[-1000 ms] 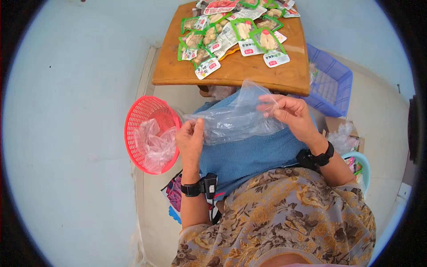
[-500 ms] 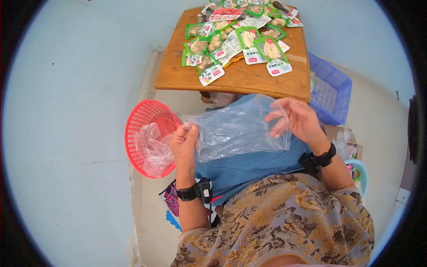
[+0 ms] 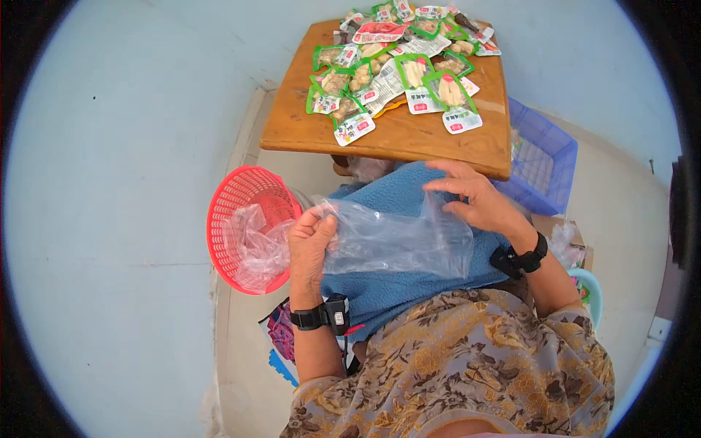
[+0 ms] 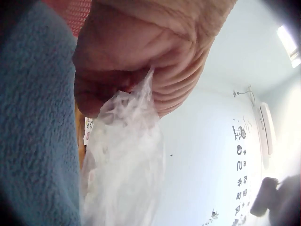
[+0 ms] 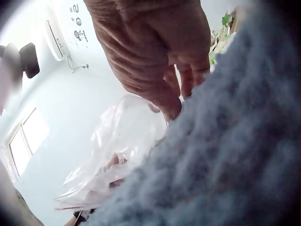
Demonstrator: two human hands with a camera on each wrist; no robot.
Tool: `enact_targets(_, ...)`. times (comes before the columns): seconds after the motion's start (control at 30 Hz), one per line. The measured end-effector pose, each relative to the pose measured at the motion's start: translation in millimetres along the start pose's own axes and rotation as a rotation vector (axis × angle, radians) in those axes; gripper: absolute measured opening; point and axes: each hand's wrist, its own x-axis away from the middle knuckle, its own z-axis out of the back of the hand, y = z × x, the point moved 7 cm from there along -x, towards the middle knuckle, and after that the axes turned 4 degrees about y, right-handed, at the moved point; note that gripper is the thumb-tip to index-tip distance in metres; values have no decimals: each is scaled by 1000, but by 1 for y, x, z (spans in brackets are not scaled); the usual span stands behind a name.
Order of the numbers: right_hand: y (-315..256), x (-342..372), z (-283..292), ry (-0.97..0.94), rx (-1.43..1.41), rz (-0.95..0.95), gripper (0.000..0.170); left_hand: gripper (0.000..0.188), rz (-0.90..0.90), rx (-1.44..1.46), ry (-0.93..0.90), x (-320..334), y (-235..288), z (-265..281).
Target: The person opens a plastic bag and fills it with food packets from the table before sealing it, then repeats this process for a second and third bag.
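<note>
A clear plastic bag [image 3: 398,237] stretches sideways above a blue cloth on the lap. The left hand [image 3: 312,244] pinches the bag's left end between thumb and fingers; the left wrist view shows the gathered film [image 4: 124,160] hanging from that hand [image 4: 141,56]. At the bag's upper right edge, the right hand [image 3: 478,201] has its fingers spread and thumb apart. In the right wrist view the bag [image 5: 127,127] lies beside the fingers of the right hand [image 5: 155,52]; whether they touch it is unclear.
A red basket [image 3: 219,219] holding crumpled clear bags stands at the left. Ahead, a wooden table [image 3: 292,131] bears several food packets [image 3: 354,128]. A blue crate [image 3: 562,168] and a light-blue tub [image 3: 595,299] are on the right.
The right hand has moved slightly up and left, its fingers no longer behind the bag's film. The bag's right end has sagged lower, while the left hand keeps its grip.
</note>
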Motion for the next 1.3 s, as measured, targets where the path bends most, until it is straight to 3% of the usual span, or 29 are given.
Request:
enact_targets(0.13, 4, -1, -2, -68, -71, -78, 49, 25, 28, -15, -51, 0, -7, 7)
enact_targets(0.2, 0, -3, -2, -56, -107, -44, 35, 26, 28, 3, -89, 0, -8, 6)
enact_targets(0.33, -10, -7, -3, 26, -259, -109, 24, 27, 39, 28, -105, 0, -11, 3)
enact_targets(0.4, -10, -4, -10, -57, -113, 76, 19, 27, 35, 29, -112, 0, -9, 2)
enact_targets(0.47, -9, -3, -10, -51, -108, 67, 16, 26, 31, 29, -119, 3, -5, -3)
enact_targets(0.53, -7, -2, -9, -45, -104, 58, 14, 22, 1, 3, -16, 7, 2, -5)
enact_targets(0.6, 20, 4, 7, 211, -310, -250, 6, 20, -13, 1, 16, 3, 4, 11)
enact_targets(0.7, 29, 1, 20, 319, -551, -345, 10, 17, -23, -10, 70, 1, 2, 25)
enact_targets(0.87, 12, -11, 18, 294, -629, -395, 8, 16, -82, 29, 160, -5, 12, 23)
enact_targets(0.93, 15, -16, 24, 323, -619, -432, 8, 20, -186, -288, 274, -4, 24, 34)
enact_targets(1.07, 4, -30, 27, 381, -665, -482, 8, 20, -299, -446, 364, 4, 44, 28)
enact_targets(1.13, -5, -39, 19, 348, -710, -494, 7, 16, -502, -496, 268, 18, 66, -11)
enact_targets(1.2, -13, -50, 12, 304, -717, -455, 7, 18, -548, -578, 157, 31, 74, -46)
enact_targets(1.3, -24, -62, 1, 279, -701, -407, 9, 46, -700, -897, 92, 57, 92, -99)
